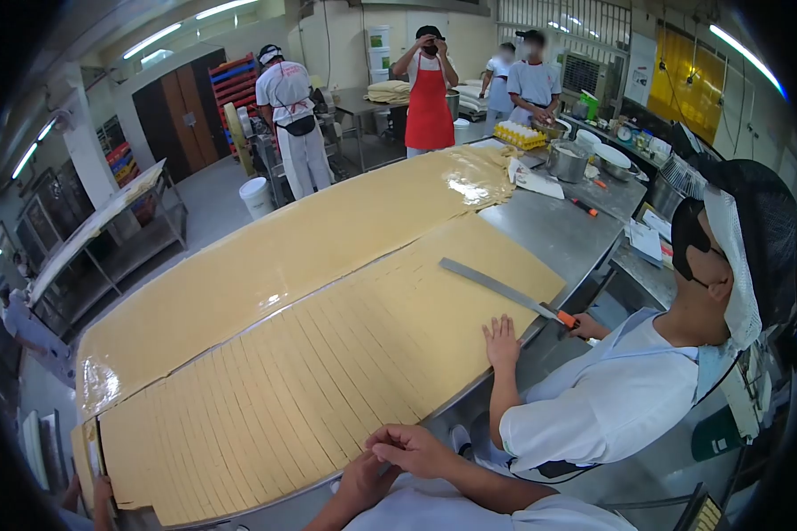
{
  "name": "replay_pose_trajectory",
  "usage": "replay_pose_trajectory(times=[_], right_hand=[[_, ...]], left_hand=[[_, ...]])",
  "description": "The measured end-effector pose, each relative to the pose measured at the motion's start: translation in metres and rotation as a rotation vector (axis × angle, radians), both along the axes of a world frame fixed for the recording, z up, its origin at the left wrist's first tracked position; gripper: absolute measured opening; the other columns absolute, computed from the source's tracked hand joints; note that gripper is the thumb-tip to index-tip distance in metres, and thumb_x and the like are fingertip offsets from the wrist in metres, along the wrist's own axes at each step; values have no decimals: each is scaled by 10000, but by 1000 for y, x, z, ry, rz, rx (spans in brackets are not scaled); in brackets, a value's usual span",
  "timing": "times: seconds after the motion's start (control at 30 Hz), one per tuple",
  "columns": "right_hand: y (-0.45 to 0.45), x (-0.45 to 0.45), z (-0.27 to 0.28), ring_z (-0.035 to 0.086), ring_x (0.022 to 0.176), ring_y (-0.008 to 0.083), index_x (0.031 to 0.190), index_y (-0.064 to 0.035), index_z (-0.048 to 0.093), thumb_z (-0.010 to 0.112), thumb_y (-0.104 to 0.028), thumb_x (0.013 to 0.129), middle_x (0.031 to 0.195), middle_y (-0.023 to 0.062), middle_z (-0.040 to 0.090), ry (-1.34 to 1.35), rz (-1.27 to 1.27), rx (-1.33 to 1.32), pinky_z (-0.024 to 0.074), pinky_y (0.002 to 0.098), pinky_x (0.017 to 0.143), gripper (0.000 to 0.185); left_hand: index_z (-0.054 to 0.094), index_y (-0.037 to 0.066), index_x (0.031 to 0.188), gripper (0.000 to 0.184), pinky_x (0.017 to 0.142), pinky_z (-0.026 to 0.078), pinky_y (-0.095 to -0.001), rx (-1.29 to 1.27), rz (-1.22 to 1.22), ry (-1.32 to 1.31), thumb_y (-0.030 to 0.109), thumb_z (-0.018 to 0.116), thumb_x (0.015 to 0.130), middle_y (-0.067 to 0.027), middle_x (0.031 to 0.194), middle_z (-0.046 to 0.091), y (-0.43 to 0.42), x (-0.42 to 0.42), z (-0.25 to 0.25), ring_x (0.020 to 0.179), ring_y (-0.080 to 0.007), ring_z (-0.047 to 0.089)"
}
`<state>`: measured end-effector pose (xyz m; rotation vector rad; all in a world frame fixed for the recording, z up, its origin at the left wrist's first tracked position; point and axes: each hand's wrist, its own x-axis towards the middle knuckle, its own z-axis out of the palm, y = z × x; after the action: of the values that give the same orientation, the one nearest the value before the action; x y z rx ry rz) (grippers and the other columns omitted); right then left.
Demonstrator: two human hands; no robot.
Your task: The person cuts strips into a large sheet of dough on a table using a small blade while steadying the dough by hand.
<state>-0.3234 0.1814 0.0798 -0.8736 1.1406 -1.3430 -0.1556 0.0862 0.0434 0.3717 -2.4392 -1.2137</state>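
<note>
My left hand [363,480] and my right hand [413,449] are together in front of my body, at the near edge of the table. The right fingers are curled over the left hand, and both look closed. Anything between them is hidden. Just beyond lies a pale yellow dough sheet [491,243], cut into many narrow strips [266,398] on its left and middle part. To my right, a co-worker's right hand grips the orange-and-black handle of a long knife [491,281], its blade lying across the uncut part. The co-worker's left hand [502,342] presses flat on the dough.
A second long dough sheet [310,221] under shiny plastic covers the table's far side. Metal pots [567,161], egg trays [518,134] and an orange-handled tool [584,207] sit at the far right. Another person's hands touch the table's left end. Several people stand farther back.
</note>
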Motion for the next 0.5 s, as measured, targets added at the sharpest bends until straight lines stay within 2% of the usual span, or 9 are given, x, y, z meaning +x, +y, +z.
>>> replay_pose_trajectory(times=[0.27, 0.5], right_hand=[[7, -5, 0, 677, 1049, 89, 1331, -1, 672, 657, -171, 1112, 1176, 39, 743, 2, 64, 44, 561, 273, 913, 277], [8, -5, 7, 686, 1040, 90, 1314, 1, 681, 672, -171, 1111, 1153, 39, 753, 41, 42, -82, 558, 269, 926, 266]], left_hand=[[720, 52, 1132, 278, 764, 616, -481, -27, 49, -42, 178, 845, 918, -173, 1052, 771, 15, 4, -9, 954, -404, 763], [720, 57, 1169, 313, 786, 618, -476, 51, 105, -16, 179, 855, 915, -167, 1070, 775, 20, 1, 8, 976, -403, 762]])
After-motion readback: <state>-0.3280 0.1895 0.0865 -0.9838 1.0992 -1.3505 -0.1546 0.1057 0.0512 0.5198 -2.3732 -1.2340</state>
